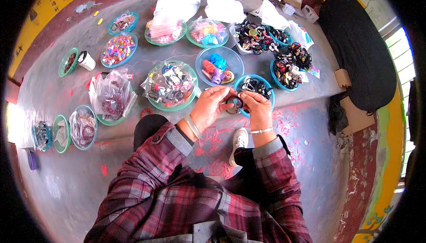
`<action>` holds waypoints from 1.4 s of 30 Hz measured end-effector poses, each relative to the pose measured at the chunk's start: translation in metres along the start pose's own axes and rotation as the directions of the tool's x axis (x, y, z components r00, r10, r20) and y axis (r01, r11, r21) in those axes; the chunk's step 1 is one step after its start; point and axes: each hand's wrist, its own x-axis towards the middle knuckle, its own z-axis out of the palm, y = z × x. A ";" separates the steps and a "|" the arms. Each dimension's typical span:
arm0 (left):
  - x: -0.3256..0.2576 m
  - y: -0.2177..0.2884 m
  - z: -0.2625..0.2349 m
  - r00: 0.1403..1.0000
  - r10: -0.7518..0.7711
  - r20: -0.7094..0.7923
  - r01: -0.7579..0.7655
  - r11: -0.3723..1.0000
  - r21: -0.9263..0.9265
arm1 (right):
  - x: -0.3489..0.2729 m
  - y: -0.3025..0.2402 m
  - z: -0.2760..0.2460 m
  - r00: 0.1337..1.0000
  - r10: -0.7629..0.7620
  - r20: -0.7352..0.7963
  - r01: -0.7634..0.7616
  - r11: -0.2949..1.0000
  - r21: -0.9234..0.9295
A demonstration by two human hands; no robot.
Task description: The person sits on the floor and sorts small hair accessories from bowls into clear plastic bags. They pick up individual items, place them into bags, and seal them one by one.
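Both hands meet in front of me, each with a metal bangle at the wrist. Between them is a dark loop [236, 104] that looks like a hair tie or a beaded bracelet; it is too small to tell which. My left hand [209, 110] is closed with thumb and fingers pinching one side of it. The fingertips of my right hand [258, 109] pinch its other side. Just beyond the right hand stands a blue basin [273, 103] of black hair ties [254, 86]. Left of my left hand is a green basin [195, 93] of bagged accessories [171, 83].
Farther off, a pale blue basin [238, 61] holds colourful pieces, and a basin [133, 55] holds bright beads. Dark hair ties [293, 65] fill more basins at right. White bags [177, 5] lie behind. A large black case [357, 52] stands far right. Red scraps litter the floor [306, 154].
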 end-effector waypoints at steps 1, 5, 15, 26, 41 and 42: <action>-0.001 0.001 0.001 1.000 0.000 -0.007 0.000 1.000 0.005 | 0.001 0.001 -0.002 1.000 -0.015 0.002 0.015 1.000 0.001; -0.004 0.006 0.009 1.000 0.003 0.004 -0.004 0.999 0.055 | 0.001 -0.003 -0.008 1.000 0.011 -0.001 -0.011 1.000 -0.001; 0.006 -0.003 -0.002 0.999 -0.037 -0.009 0.038 0.982 0.182 | -0.003 -0.004 -0.007 0.998 0.065 0.017 -0.064 0.997 -0.032; 0.005 0.000 -0.001 0.999 -0.032 -0.017 0.033 0.994 0.108 | -0.007 -0.009 -0.002 1.000 0.017 0.011 -0.016 0.997 -0.070; 0.004 0.011 0.002 0.997 0.074 -0.013 -0.064 0.935 0.348 | -0.003 -0.008 -0.008 0.993 -0.058 0.099 0.065 0.996 -0.068; 0.004 0.011 0.001 0.997 0.071 -0.015 -0.062 0.945 0.320 | -0.003 -0.008 -0.007 0.994 -0.054 0.096 0.060 0.997 -0.057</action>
